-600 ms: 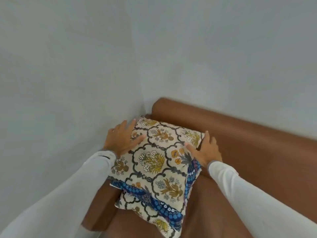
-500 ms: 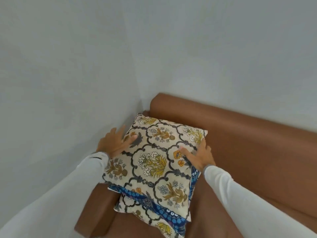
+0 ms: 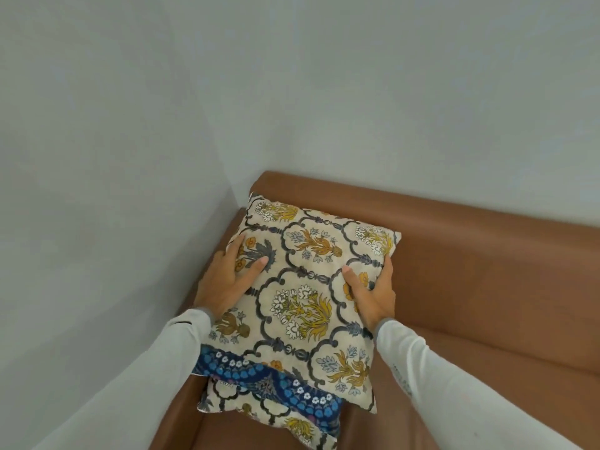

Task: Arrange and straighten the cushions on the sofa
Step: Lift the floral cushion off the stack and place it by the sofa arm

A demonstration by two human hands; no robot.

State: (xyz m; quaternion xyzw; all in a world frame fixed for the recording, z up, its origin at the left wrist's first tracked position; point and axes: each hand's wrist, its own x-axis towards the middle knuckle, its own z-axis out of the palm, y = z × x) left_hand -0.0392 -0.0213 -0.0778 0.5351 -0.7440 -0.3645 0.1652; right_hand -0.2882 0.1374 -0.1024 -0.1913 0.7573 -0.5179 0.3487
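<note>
Both hands, left hand (image 3: pixel 224 280) and right hand (image 3: pixel 373 293), clasp the floral cushion (image 3: pixel 305 300) by its sides, propped in the sofa (image 3: pixel 487 271) corner; blue-patterned cushion (image 3: pixel 276 384) beneath the grip remains crooked.

Sofa (image 3: pixel 470 271): set in a room corner, its backrest along the rear wall (image 3: pixel 389 92), its left arm just beside the side wall (image 3: pixel 81 190). Top cushion (image 3: pixel 302 303): at the sofa's left end, leaning back against the backrest, lying on a second cushion (image 3: pixel 269 384), which overlies a third (image 3: pixel 285 420) on the seat. Left hand (image 3: pixel 227 280): on the top cushion's left edge. Right hand (image 3: pixel 373 293): on its right edge
</note>
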